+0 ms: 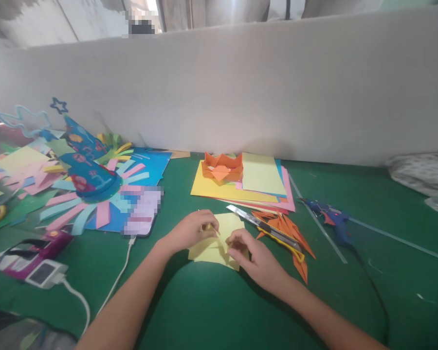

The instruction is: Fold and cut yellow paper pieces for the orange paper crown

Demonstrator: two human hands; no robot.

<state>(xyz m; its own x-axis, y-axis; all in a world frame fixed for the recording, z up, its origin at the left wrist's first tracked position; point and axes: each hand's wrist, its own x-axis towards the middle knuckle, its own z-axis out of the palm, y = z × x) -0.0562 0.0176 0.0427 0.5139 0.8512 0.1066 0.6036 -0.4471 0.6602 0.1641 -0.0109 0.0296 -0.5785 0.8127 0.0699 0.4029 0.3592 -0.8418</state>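
A small folded piece of pale yellow paper (pixel 222 242) is pinched between my two hands near the middle of the green table. My left hand (pixel 200 227) is closed on its upper left end. From the right, the curled fingers of my right hand (pixel 250 255) close on its other end; the fingertips partly hide it. Just under both hands lie pale yellow paper pieces (pixel 234 221). Right behind my right hand, a yellow-handled utility knife (pixel 268 231) rests with its blade out across folded orange paper pieces (pixel 288 227).
A blue glue gun (pixel 334 218) with clear glue sticks and a black cord lies right. Behind my hands, an orange folded paper crown (pixel 222 166) sits on stacked coloured sheets (pixel 264 175). Party hats (pixel 91 175), a charging phone (pixel 142 214) and a power strip (pixel 40 255) occupy the left.
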